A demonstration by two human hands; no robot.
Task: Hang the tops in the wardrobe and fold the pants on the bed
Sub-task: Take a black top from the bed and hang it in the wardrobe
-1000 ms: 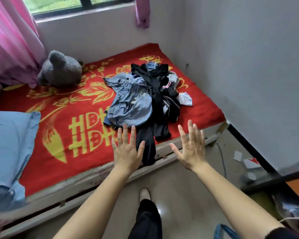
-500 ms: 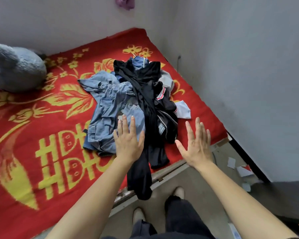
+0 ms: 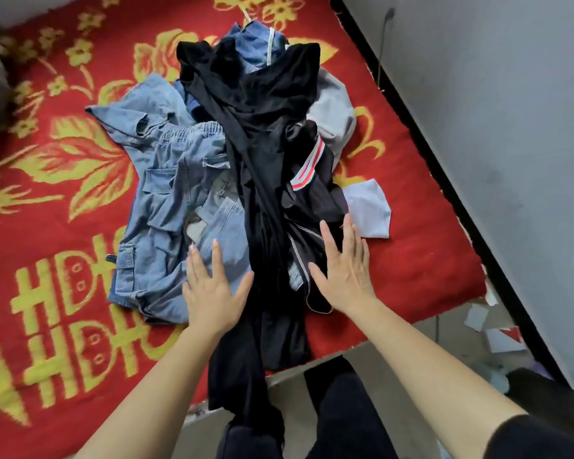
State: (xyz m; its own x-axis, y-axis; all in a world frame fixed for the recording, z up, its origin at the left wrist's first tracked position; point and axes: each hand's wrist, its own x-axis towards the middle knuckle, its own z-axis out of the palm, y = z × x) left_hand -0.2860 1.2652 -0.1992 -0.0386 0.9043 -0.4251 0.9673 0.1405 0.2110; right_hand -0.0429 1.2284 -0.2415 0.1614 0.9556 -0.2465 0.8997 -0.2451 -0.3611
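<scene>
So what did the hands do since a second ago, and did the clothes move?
Both hands reached forward and are now over the pile: the left hand over the blue jeans, the right hand over the black clothes. Fingers are straight, with nothing gripped yet. The pile lies as before on the red cover.

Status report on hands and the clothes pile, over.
Left hand open over light blue denim cargo pants. Right hand open over tangled black garments. Nothing gripped. One black piece hangs off red patterned bedspread.
</scene>
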